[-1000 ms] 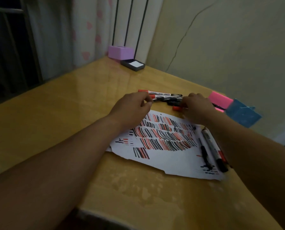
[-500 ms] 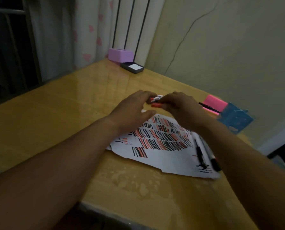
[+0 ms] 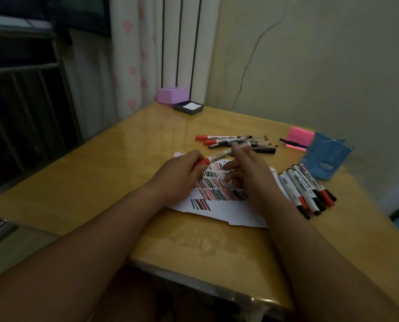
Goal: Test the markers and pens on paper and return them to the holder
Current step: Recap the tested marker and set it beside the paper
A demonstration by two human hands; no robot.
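Note:
A red-capped marker (image 3: 219, 155) is held over the white paper (image 3: 219, 209), which is covered with red and black strokes. My left hand (image 3: 182, 175) grips its red cap end. My right hand (image 3: 247, 168) pinches the far end of the barrel with thumb and forefinger, the other fingers spread. A pile of red and black markers and pens (image 3: 235, 141) lies behind the paper. Several more markers (image 3: 306, 189) lie side by side to the right of the paper. The blue holder (image 3: 326, 156) lies at the right, near the wall.
A pink sticky-note pad (image 3: 299, 135) with a black pen on it sits beside the holder. A purple box (image 3: 171, 95) and a dark tray with a white note (image 3: 188, 106) stand at the table's far corner. The table edge runs close in front of me.
Both hands came back from the pile with one red-capped marker. It is now held between them over the paper. The view has shifted to show the markers on the right.

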